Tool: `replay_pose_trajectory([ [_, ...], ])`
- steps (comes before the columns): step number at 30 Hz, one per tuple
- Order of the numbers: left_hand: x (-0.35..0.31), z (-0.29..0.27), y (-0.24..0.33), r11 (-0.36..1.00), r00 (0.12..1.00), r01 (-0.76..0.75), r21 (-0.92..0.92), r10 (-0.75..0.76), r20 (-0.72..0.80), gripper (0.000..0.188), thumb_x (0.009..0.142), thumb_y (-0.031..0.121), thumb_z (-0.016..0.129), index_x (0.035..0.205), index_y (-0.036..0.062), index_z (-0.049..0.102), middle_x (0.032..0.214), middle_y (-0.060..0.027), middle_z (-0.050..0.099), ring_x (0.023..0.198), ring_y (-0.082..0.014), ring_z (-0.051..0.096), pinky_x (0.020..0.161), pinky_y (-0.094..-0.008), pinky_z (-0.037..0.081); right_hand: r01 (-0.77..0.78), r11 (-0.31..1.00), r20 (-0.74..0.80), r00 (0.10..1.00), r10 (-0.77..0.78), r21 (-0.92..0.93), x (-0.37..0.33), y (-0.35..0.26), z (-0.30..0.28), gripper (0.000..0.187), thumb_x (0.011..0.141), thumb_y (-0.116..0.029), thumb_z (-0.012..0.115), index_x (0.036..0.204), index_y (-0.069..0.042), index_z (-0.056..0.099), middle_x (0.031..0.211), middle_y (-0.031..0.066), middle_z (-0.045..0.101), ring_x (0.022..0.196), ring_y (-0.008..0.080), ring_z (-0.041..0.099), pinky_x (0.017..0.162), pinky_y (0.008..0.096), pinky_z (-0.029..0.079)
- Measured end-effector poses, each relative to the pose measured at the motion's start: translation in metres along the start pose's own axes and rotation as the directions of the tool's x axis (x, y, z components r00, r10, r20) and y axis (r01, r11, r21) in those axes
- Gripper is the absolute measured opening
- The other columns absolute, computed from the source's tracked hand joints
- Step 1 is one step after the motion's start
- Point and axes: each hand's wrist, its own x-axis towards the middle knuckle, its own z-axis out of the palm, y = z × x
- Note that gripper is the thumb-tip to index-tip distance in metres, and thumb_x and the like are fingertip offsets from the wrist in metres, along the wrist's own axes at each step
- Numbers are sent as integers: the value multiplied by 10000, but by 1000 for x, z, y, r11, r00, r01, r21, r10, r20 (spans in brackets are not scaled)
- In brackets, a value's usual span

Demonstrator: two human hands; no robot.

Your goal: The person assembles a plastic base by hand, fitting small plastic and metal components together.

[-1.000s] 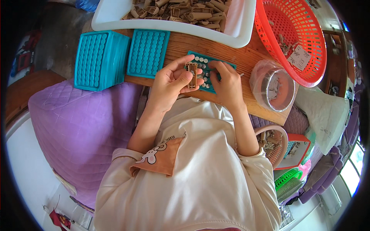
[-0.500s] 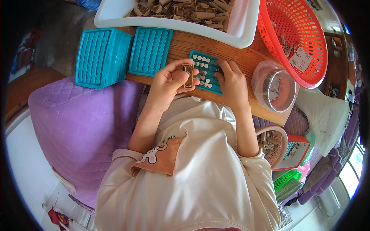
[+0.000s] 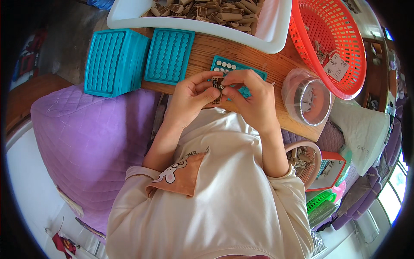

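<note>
My left hand [image 3: 192, 96] grips a small brown plastic housing [image 3: 217, 80] upright between thumb and fingers, its open, ribbed side showing. My right hand [image 3: 251, 96] meets it from the other side, thumb and forefinger pinched at the housing's middle over a small light-coloured piece [image 3: 221, 86] too tiny to name. Behind both hands lies a teal tray [image 3: 256, 73] with round pockets, some holding white discs [image 3: 225, 64]. Much of that tray is hidden by my hands.
A white tub [image 3: 202, 25] of brown housings stands at the back of the wooden table [image 3: 207, 45]. Stacked teal trays [image 3: 116, 64] and another teal tray [image 3: 169, 56] are left. On the right are a red basket [image 3: 360, 56] and a bag-lined round container [image 3: 290, 95].
My right hand has left the teal tray and come left to the housing. My left hand has shifted slightly right and still holds the housing.
</note>
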Motion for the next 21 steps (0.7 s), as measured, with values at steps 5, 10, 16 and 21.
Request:
replay_pose_trajectory([
  [5, 1, 3, 4, 993, 1000, 27, 113, -25, -14, 339, 795, 45, 553, 1115, -23, 463, 881, -65, 593, 753, -87, 563, 645, -212, 490, 9, 993, 112, 994, 5, -120, 5, -5, -4, 215, 632, 8, 625, 824, -35, 539, 734, 75, 567, 717, 232, 529, 623, 325, 446],
  [10, 2, -1, 7, 987, 999, 20, 159, -28, 45, 322, 800, 41, 542, 1105, -33, 469, 868, -60, 591, 744, -83, 560, 639, -206, 485, 57, 988, 115, 993, -41, -144, 3, -3, -7, 208, 631, 26, 647, 807, -16, 545, 739, 74, 567, 649, 170, 573, 574, 255, 469],
  [16, 3, -2, 10, 992, 989, 90, 88, -99, 108, 337, 802, 74, 553, 1112, -25, 465, 886, -63, 593, 749, -91, 571, 657, -215, 491, 22, 992, 3, 1000, -22, -126, -4, -5, -3, 180, 679, 14, 599, 846, -21, 542, 723, 83, 549, 674, 233, 541, 581, 313, 453],
  [21, 0, 2, 8, 987, 981, 156, -35, -151, 121, 358, 803, 103, 561, 1123, -17, 454, 877, -57, 595, 745, -100, 581, 668, -227, 499, 137, 963, 13, 990, -137, -232, -5, -5, -3, 190, 668, 21, 604, 843, -28, 546, 702, 71, 536, 675, 233, 536, 582, 316, 450],
])
